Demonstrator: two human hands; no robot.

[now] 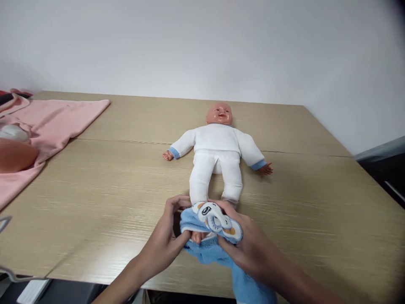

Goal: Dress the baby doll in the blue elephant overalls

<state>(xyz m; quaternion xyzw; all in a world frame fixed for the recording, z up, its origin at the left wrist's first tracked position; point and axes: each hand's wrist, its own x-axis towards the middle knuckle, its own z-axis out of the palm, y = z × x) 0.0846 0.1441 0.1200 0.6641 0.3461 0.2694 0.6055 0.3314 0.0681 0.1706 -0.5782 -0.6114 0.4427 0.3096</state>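
Note:
A baby doll (218, 137) in a white top and white trousers lies on its back, its legs toward me. Blue fleece trousers (209, 251) with a white animal-face patch (217, 219) are gathered around one of the doll's feet (198, 236), whose toes show in the opening. My left hand (171, 232) grips the left side of the gathered cloth, thumb near the toes. On the other side my right hand (237, 232) pinches the cloth beside the patch. One leg of the garment hangs over the table's front edge. The doll's other foot is hidden behind my right hand and the cloth.
The wooden table (110, 190) backs onto a white wall (190, 50). At left a pink cloth (69, 116) lies with a brown rounded object (15, 155) and a white item (13, 132) on it. Bent metal wire (12, 274) shows at the lower left, dark objects at the right edge.

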